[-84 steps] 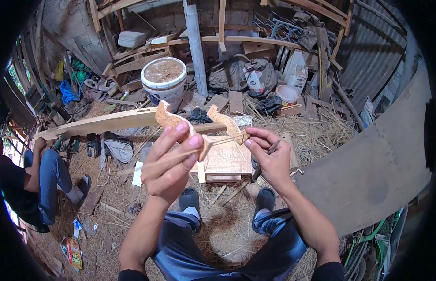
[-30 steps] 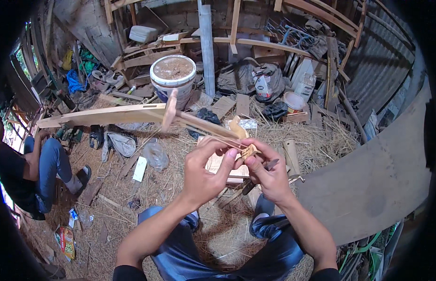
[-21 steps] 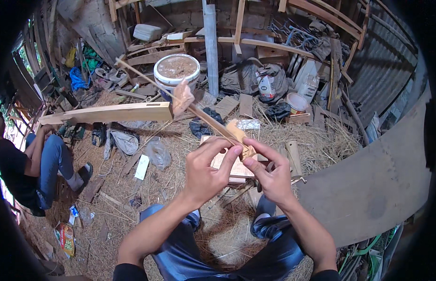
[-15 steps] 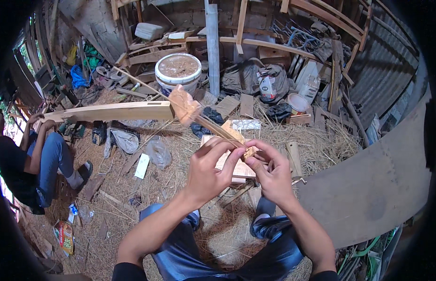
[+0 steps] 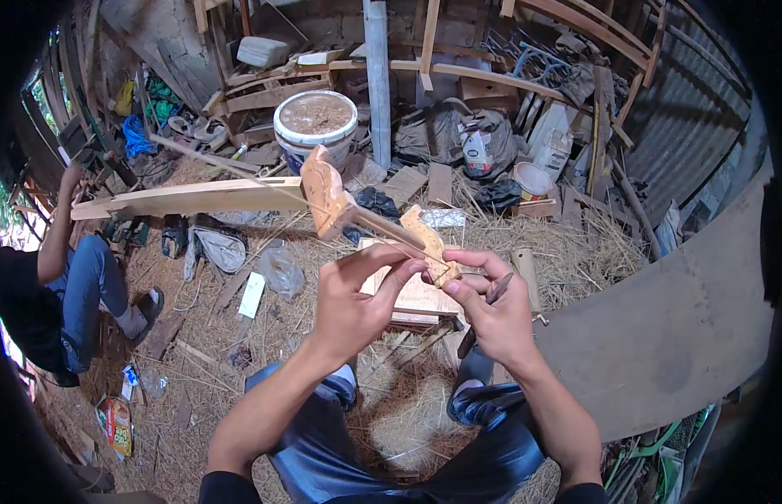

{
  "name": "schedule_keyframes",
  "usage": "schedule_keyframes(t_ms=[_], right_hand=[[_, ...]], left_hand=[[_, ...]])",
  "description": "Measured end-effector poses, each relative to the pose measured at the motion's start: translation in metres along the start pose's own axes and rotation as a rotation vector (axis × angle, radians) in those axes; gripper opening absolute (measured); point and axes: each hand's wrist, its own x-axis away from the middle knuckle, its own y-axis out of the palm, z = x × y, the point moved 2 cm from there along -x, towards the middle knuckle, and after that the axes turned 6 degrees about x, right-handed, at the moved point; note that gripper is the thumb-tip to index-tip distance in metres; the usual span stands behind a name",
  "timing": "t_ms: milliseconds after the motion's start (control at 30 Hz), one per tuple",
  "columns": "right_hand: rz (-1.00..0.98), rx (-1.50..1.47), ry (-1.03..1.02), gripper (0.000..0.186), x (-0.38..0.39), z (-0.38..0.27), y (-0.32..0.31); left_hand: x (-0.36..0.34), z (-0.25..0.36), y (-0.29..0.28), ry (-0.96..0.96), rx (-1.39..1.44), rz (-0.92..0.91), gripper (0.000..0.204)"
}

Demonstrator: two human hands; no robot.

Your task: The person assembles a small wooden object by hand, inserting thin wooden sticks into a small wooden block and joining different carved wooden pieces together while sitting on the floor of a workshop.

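Observation:
Both my hands are raised in the middle, working on a carved wooden piece point(image 5: 328, 197) with two shaped, scalloped ends joined by a narrow bar. My left hand point(image 5: 353, 307) is closed in a pinch by the nearer carved end point(image 5: 426, 239); a long thin strip point(image 5: 214, 161) runs from there out to the upper left. With thumb and fingers, my right hand point(image 5: 496, 315) grips the nearer end. A dark, narrow tool point(image 5: 498, 287), kind unclear, is also tucked in my right hand, its lower end point(image 5: 466, 343) showing under the palm.
A low wooden block point(image 5: 408, 294) lies beyond my knees. A long plank point(image 5: 189, 199) stretches left towards a seated person point(image 5: 80, 277). Behind stand a white bucket point(image 5: 315, 126) and a grey post point(image 5: 379, 84). A large flat sheet point(image 5: 660, 336) fills the right; straw and scraps cover the floor.
The carved piece has turned, so its nearer end shows more fully. The dark tool in my right hand has come into view. The seated person's arm has risen.

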Motion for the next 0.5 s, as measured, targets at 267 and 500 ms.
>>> schedule_keyframes(t_ms=[267, 500], right_hand=[[0.012, -0.012, 0.008, 0.03, 0.0061, -0.007, 0.0019], [0.016, 0.03, -0.038, 0.03, 0.0098, -0.0091, 0.0022]], left_hand=[[0.0017, -0.0042, 0.0017, -0.004, 0.113, -0.072, 0.011], [0.0007, -0.0012, -0.001, 0.078, 0.033, -0.083, 0.012]])
